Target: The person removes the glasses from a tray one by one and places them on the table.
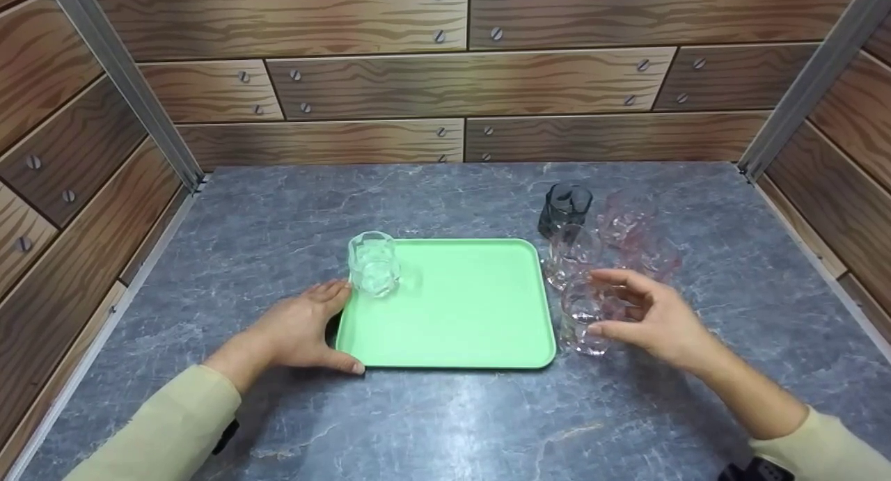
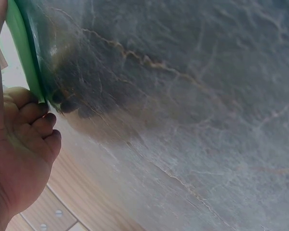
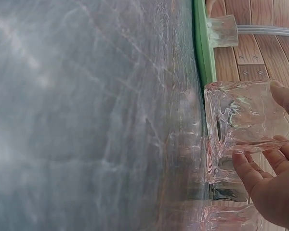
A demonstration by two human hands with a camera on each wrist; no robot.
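Observation:
A light green tray [image 1: 452, 307] lies flat on the table, a clear faceted glass [image 1: 374, 264] standing at its back left corner. My left hand [image 1: 299, 328] holds the tray's left side, thumb at the front corner and fingers along the edge; in the left wrist view its curled fingertips [image 2: 41, 113] meet the rim. Right of the tray, my right hand [image 1: 651, 317] grips an upright clear glass [image 1: 583, 331] between thumb and fingers. In the right wrist view this glass [image 3: 245, 118] sits on the table, the thumb near its rim.
Behind the held glass stand another clear glass [image 1: 572, 255], a dark grey glass [image 1: 564, 213] and pinkish glasses [image 1: 626, 216], close together and partly overlapping. Wood-patterned walls [image 1: 390, 84] enclose the grey marbled table [image 1: 445, 425] at the back and sides.

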